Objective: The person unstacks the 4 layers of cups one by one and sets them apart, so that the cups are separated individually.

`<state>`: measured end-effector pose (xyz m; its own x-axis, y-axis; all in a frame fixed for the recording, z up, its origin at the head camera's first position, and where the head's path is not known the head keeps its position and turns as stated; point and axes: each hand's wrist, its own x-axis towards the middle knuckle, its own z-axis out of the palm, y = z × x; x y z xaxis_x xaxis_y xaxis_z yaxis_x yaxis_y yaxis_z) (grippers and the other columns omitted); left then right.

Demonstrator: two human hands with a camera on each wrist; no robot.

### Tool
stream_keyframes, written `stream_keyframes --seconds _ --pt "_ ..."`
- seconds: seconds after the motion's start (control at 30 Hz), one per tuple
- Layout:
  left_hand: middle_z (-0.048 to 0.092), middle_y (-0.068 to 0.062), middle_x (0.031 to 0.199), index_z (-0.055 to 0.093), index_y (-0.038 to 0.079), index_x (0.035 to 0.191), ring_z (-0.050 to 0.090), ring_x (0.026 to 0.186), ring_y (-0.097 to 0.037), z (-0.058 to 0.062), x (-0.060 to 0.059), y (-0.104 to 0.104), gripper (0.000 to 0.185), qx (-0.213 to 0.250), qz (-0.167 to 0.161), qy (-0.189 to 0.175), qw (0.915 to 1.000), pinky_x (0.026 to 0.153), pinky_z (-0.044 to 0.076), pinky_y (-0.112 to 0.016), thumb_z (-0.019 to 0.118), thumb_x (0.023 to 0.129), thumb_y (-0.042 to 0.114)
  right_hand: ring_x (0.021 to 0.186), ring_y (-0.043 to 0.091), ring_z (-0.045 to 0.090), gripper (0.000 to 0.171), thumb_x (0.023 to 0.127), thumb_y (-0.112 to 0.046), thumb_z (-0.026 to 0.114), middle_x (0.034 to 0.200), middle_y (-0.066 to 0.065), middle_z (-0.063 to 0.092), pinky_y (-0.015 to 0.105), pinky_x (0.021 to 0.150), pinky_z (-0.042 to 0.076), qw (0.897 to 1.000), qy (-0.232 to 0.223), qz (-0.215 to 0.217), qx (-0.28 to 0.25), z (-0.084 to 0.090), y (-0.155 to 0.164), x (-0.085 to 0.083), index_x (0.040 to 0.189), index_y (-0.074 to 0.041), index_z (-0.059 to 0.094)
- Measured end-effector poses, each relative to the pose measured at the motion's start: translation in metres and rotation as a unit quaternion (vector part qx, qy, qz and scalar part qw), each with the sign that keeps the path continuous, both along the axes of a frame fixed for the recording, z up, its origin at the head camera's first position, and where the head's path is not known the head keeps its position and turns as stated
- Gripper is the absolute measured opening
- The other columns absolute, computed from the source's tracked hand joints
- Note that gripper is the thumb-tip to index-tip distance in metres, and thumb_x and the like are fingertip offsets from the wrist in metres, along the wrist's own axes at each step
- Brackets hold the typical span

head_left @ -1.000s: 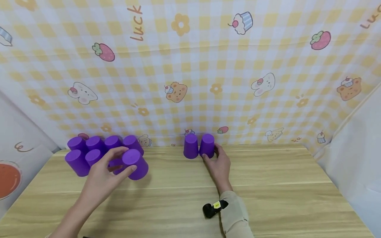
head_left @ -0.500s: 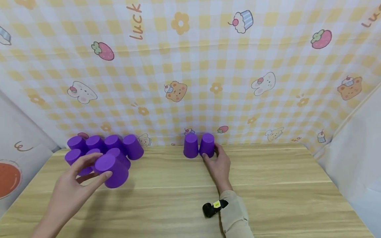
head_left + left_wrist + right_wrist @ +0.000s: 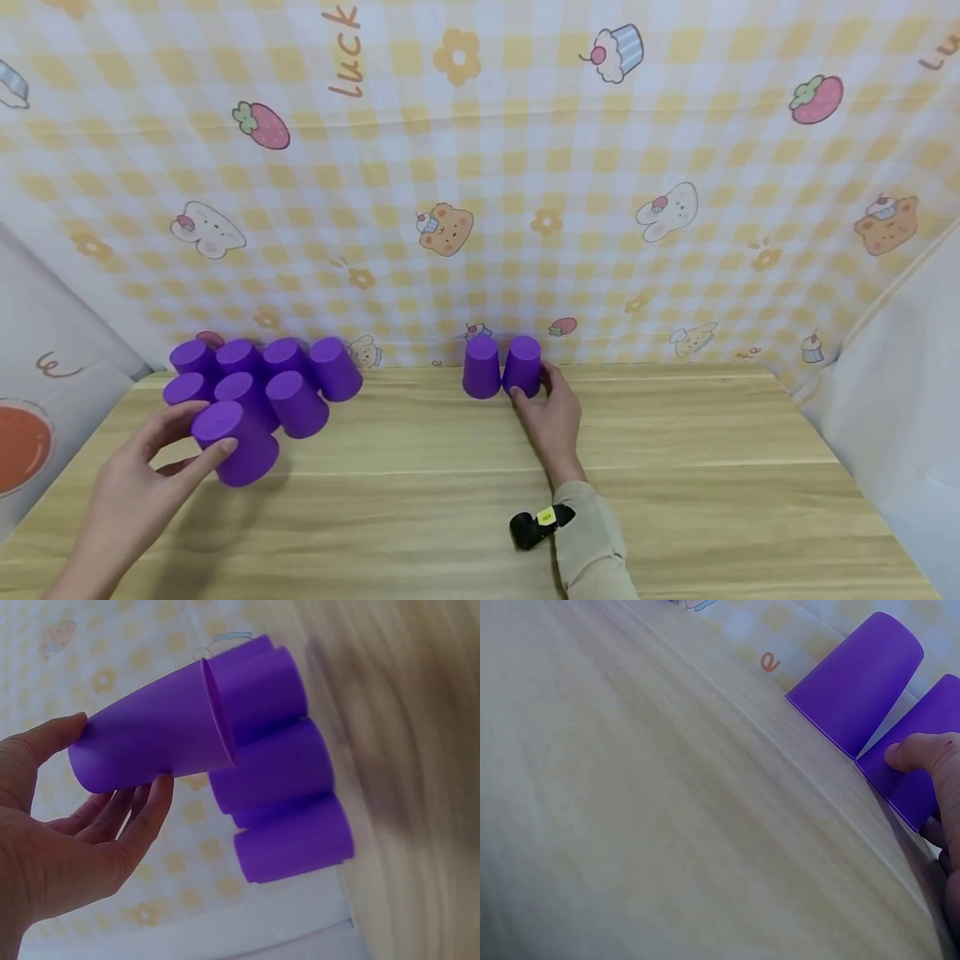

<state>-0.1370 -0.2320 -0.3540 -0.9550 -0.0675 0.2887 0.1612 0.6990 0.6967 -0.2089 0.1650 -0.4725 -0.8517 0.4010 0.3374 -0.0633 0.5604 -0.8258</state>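
Observation:
My left hand (image 3: 138, 479) pinches an upside-down purple cup (image 3: 243, 450) between thumb and fingers, holding it above the table in front of a cluster of like cups. In the left wrist view that held cup (image 3: 154, 735) hangs apart from the table, its rim toward the wood. Two rows of upturned purple cups (image 3: 335, 369) stand at the back left, the front row partly hidden by the hand and held cup. At the back middle my right hand (image 3: 553, 417) grips a standing purple cup (image 3: 522, 367). Close by on its left stands another upturned purple cup (image 3: 481, 367).
The wooden table (image 3: 420, 525) ends at a yellow checked cloth (image 3: 510, 275) hanging behind the cups. A black strap device (image 3: 534, 527) sits at the right wrist. White cloth walls (image 3: 900, 400) flank both sides.
My left hand has carried its cup left and toward the front edge, from the right end of the front row to its left part. The right hand has stayed on its cup.

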Motion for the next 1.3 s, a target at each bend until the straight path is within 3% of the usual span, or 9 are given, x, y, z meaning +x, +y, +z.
stream_keyframes --seconds 0.23,0.37,0.47,0.53,0.73,0.87,1.0,1.07,1.3 --pt "0.045 0.024 0.09 0.048 0.005 0.115 0.037 0.081 0.018 -0.015 -0.007 -0.02 0.054 -0.024 0.033 -0.01 0.9991 0.06 0.043 -0.007 0.07 0.071 0.028 0.096 0.016 0.054 0.055 0.067 -0.025 0.072 0.107 0.007 0.057 0.028 0.085 0.042 1.0 0.005 -0.002 0.002 -0.001 0.0 -0.001 0.115 -0.009 0.05" --pt "0.039 0.032 0.085 0.049 0.004 0.115 0.032 0.078 0.023 -0.022 -0.011 -0.027 0.055 -0.04 0.05 -0.011 0.9979 0.082 0.037 -0.038 0.07 0.071 0.03 0.096 0.016 0.054 0.055 0.067 -0.026 0.072 0.107 0.007 0.057 0.028 0.084 0.042 1.0 0.008 -0.003 0.007 -0.001 0.001 -0.001 0.114 -0.009 0.05" --pt "0.036 0.034 0.083 0.048 0.002 0.115 0.029 0.076 0.024 -0.026 -0.014 -0.032 0.056 -0.04 0.054 -0.014 0.9976 0.081 0.028 -0.052 0.069 0.071 0.03 0.095 0.017 0.054 0.055 0.066 -0.026 0.072 0.106 0.007 0.057 0.028 0.084 0.042 1.0 0.008 -0.005 0.007 -0.001 0.001 -0.001 0.114 -0.009 0.05" --pt "0.042 0.028 0.085 0.047 0.002 0.115 0.029 0.075 0.024 -0.03 -0.016 -0.036 0.057 -0.042 0.056 -0.019 0.9974 0.08 0.028 -0.052 0.069 0.072 0.031 0.095 0.018 0.054 0.055 0.066 -0.026 0.072 0.106 0.008 0.057 0.029 0.084 0.042 1.0 0.008 -0.006 0.005 -0.001 0.002 -0.001 0.114 -0.009 0.05" --pt "0.055 -0.021 0.102 0.045 0.0 0.116 0.028 0.073 0.025 -0.051 -0.025 -0.053 0.059 -0.057 0.064 -0.031 0.9958 0.076 0.033 -0.045 0.068 0.072 0.032 0.096 0.019 0.054 0.057 0.066 -0.026 0.072 0.107 0.008 0.057 0.03 0.085 0.042 1.0 0.004 0.0 0.002 -0.001 0.001 0.0 0.115 -0.008 0.05" --pt "0.056 -0.017 0.102 0.043 0.002 0.117 0.045 0.081 0.01 -0.063 -0.032 -0.063 0.062 -0.062 0.073 -0.044 0.9944 0.077 0.035 -0.042 0.067 0.072 0.037 0.096 0.018 0.054 0.055 0.066 -0.025 0.072 0.107 0.008 0.057 0.029 0.084 0.042 1.0 0.007 0.0 0.002 0.0 0.001 0.0 0.114 -0.009 0.051" --pt "0.054 -0.021 0.104 0.041 -0.001 0.119 0.05 0.083 -0.004 -0.061 -0.035 -0.06 0.066 -0.065 0.083 -0.059 0.9927 0.074 0.034 -0.046 0.065 0.073 0.04 0.096 0.017 0.054 0.053 0.067 -0.026 0.072 0.107 0.007 0.057 0.03 0.084 0.042 1.0 0.009 0.0 0.004 0.0 0.002 0.0 0.113 -0.009 0.051" --pt "0.054 -0.02 0.104 0.042 0.0 0.118 0.04 0.075 0.011 -0.057 -0.035 -0.057 0.065 -0.07 0.089 -0.058 0.9918 0.073 0.034 -0.044 0.065 0.073 0.04 0.095 0.017 0.054 0.054 0.067 -0.027 0.071 0.106 0.006 0.057 0.029 0.084 0.042 1.0 0.005 -0.003 0.008 0.0 0.002 0.0 0.113 -0.01 0.051" --pt "0.054 -0.022 0.102 0.042 -0.001 0.118 0.031 0.071 0.018 -0.054 -0.034 -0.056 0.064 -0.06 0.085 -0.041 0.9937 0.077 0.03 -0.047 0.066 0.072 0.036 0.095 0.016 0.054 0.053 0.067 -0.027 0.072 0.106 0.006 0.057 0.029 0.084 0.042 1.0 0.004 0.0 0.005 -0.001 0.002 -0.001 0.113 -0.01 0.051"
